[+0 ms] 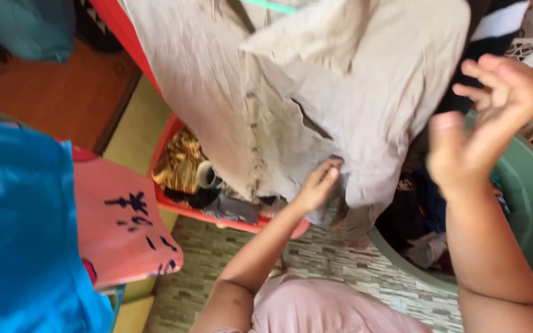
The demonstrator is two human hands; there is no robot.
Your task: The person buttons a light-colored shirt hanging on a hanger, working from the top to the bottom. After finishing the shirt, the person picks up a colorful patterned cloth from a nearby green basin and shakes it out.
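- Beige, crumpled woven cloth fills the upper middle of the view: a buttoned beige shirt (316, 92) hanging open, its button placket running down the left half.
- The left hand (317, 185) pinches the shirt's lower hem between thumb and fingers, its grip closed on the fabric at the near edge.
- The right hand (488, 123) is raised just right of the shirt, fingers spread and open, holding nothing and not touching the cloth.
- The fabric looks light, soft and limp; it should fold and slip wherever it lacks support, so a hold on a seam, the placket or the collar would likely steady it best.
- Below the shirt on the left sits a red plastic basket (174, 203) with a shiny gold cloth (180, 163) in it.
- On the right, a round green plastic tub (532, 203) holds dark clothes.
- A blue cloth (20, 228) and a pink printed cloth (124, 222) hang at near left.
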